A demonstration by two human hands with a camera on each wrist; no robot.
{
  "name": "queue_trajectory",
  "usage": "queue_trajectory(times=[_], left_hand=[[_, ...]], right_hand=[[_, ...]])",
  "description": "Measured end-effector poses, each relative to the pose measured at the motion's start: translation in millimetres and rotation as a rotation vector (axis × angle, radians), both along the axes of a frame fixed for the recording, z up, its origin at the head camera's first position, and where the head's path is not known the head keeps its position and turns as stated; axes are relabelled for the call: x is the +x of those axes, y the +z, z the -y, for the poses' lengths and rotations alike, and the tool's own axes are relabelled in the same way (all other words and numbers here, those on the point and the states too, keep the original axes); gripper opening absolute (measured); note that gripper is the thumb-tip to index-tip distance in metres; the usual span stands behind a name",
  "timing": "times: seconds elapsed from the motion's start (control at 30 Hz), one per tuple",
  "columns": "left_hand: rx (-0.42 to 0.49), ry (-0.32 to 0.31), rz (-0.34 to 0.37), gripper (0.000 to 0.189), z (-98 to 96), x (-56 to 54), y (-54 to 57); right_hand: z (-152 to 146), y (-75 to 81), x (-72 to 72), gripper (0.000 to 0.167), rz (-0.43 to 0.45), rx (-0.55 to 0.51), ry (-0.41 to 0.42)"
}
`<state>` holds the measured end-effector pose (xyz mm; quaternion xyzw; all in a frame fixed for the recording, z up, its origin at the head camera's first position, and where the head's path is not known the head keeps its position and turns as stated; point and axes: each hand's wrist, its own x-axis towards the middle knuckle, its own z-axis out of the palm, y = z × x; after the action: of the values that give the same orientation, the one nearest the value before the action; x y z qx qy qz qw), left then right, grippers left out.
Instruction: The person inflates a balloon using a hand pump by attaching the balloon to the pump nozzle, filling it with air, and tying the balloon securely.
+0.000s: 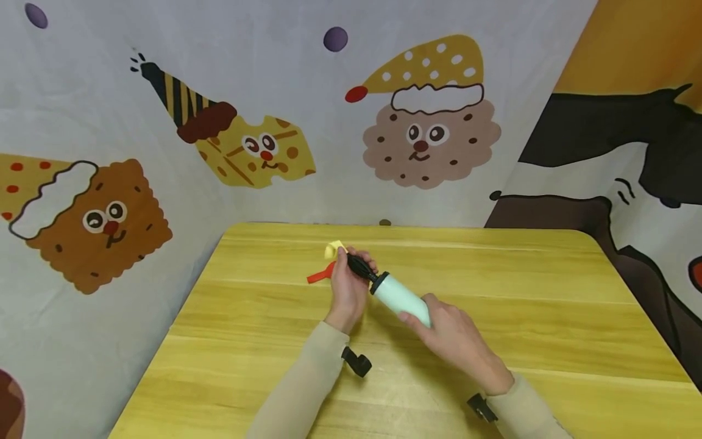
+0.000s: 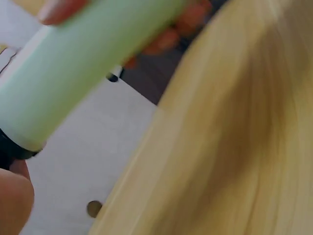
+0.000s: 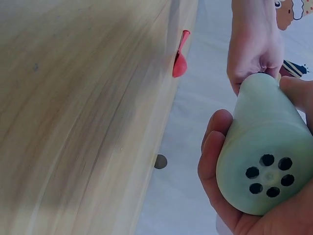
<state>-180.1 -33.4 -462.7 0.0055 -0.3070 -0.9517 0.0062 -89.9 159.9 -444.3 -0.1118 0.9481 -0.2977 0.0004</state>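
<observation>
A mint-green balloon pump (image 1: 403,300) with a black handle-like front end is held in the air above the table, slanting down to the right in the head view. My left hand (image 1: 349,291) grips the black front part, fingers wrapped around it. A limp yellow balloon (image 1: 332,249) sticks out at the pump's tip by the left thumb; whether it is fitted on the nozzle is hidden. Around the green barrel's rear my right hand (image 1: 459,336) is curled. The right wrist view shows the pump's holed end cap (image 3: 270,176). The left wrist view shows mostly the barrel (image 2: 93,63).
Flat on the wooden table (image 1: 247,341), partly behind the left hand, lies a deflated red balloon (image 1: 320,276). A printed cloth with cartoon biscuits (image 1: 345,201) hangs behind the table's far edge. Each wrist wears a small black camera mount (image 1: 359,364).
</observation>
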Motion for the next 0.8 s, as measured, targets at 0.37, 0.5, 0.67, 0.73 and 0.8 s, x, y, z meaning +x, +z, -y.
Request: queue_trajectory(times=[0.37, 0.5, 0.67, 0.73, 0.8], left_hand=[[0.401, -0.094, 0.104, 0.017, 5.2, -2.9, -6.3], [0.275, -0.096, 0.123, 0.018, 7.8, -2.1, -2.6], [0.125, -0.131, 0.100, 0.028, 12.3, -2.2, 2.7], [0.107, -0.146, 0.065, 0.030, 13.2, -2.8, 2.5], [0.077, -0.142, 0.024, 0.029, 12.9, -3.4, 0.9]], right_hand=[[0, -2.4, -1.4, 0.064, 0.002, 0.018, -0.015], [-2, -4.1, -0.6, 0.064, 0.008, 0.018, -0.023], [-3, -4.5, -0.9, 0.064, -0.002, 0.015, -0.031], [-3, -4.1, -1.0, 0.064, -0.008, 0.015, -0.027], [-3, -3.6, -0.6, 0.064, -0.008, 0.015, -0.023]])
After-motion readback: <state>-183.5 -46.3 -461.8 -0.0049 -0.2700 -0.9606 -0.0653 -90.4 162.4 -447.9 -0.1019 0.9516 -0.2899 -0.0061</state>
